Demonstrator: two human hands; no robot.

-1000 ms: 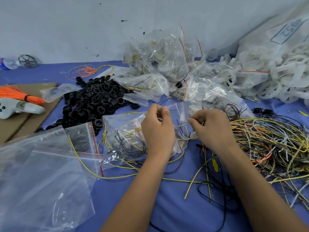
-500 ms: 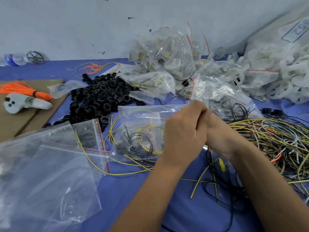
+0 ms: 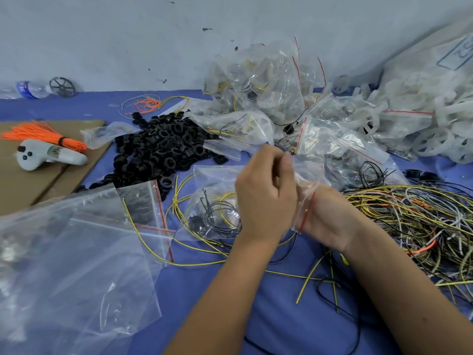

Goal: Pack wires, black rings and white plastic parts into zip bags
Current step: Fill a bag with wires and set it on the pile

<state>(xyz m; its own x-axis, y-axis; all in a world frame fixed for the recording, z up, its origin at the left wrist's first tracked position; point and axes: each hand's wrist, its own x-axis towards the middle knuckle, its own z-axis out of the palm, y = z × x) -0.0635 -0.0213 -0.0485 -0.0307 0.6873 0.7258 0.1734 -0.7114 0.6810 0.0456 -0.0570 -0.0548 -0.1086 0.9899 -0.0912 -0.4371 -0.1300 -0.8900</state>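
Left of the hands, a big empty bag [image 3: 76,252] lies flat, and black rings [image 3: 163,147] sit piled behind it. The small zip bag [image 3: 305,190] is thin, soft and slippery, so it is best held at its red strip. The left hand [image 3: 265,198] pinches its top. The right hand [image 3: 327,221] grips its side. Right of the hands lie tangled wires [image 3: 409,219].

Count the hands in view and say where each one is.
2. The left hand pinches the top of a clear zip bag at centre; the right hand holds the same bag lower down, beside the wire tangle.
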